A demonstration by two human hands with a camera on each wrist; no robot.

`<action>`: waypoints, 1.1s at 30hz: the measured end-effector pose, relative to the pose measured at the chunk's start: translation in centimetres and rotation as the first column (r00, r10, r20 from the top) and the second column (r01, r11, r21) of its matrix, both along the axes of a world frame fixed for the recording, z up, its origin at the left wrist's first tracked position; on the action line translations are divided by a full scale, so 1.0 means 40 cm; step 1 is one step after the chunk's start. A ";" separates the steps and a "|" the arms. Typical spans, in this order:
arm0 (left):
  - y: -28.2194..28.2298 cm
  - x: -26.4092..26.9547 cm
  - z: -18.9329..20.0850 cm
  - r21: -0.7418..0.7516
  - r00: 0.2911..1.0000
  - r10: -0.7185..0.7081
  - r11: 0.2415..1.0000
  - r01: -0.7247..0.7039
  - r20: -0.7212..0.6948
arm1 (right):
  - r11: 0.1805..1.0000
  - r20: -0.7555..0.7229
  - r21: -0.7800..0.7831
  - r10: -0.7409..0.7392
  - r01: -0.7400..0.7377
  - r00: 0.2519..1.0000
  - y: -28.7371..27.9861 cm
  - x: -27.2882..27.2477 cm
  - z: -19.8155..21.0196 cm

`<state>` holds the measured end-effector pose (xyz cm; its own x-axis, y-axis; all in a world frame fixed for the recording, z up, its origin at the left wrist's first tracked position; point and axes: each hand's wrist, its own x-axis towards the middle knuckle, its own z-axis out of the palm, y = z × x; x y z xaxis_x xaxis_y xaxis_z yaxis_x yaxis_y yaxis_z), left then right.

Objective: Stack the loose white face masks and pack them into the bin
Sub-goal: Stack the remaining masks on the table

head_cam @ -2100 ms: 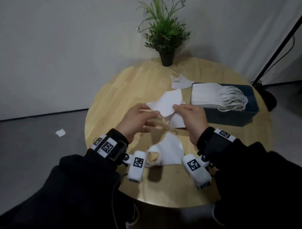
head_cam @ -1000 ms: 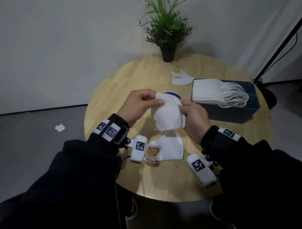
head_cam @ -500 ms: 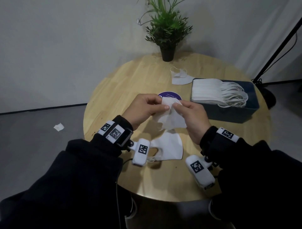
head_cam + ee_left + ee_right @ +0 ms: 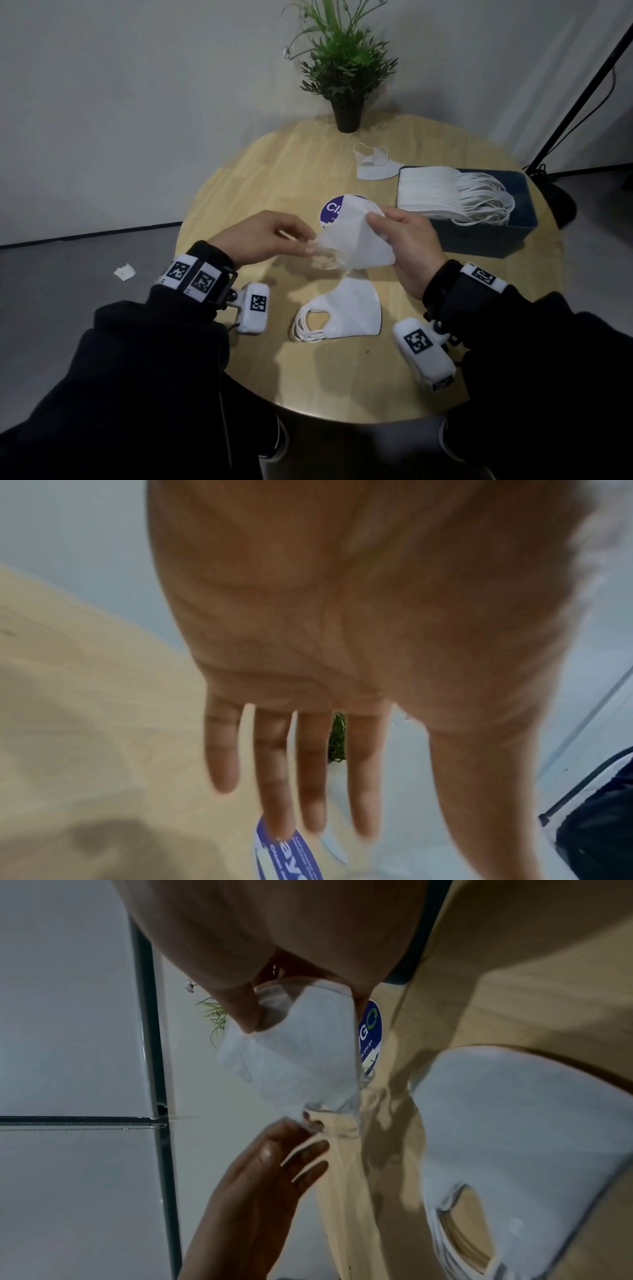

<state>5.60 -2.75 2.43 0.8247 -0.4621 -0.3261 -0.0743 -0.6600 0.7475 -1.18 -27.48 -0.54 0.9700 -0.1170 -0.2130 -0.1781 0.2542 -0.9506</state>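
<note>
From the head view, the right hand (image 4: 407, 246) pinches 1 white mask (image 4: 356, 240) above the counter (image 4: 239, 178). 1 small stack (image 4: 346, 311) lies below; 1 mask (image 4: 375, 166) lies by the full bin (image 4: 486, 236). The left wrist view alone shows the left hand (image 4: 342, 642) spread flat. The right wrist view shows thumb and fingers (image 4: 240, 1007) pinching the mask.

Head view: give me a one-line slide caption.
Right hand grips a white mask above the table stack; left hand fingers its ear loop.

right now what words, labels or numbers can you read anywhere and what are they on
"Cl": purple round sticker on the wooden table, head view; the held face mask covers the rest.
"GO", "you go": same sticker, right wrist view, cut off by the mask.
Sticker's smaller print: too blurred.
Wrist tags: square codes, no words.
</note>
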 end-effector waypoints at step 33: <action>-0.100 -0.012 -0.026 -0.438 0.926 0.377 0.833 -0.338 0.003 | 1.000 -0.117 0.008 -0.007 0.007 0.993 0.008 -0.005 -0.006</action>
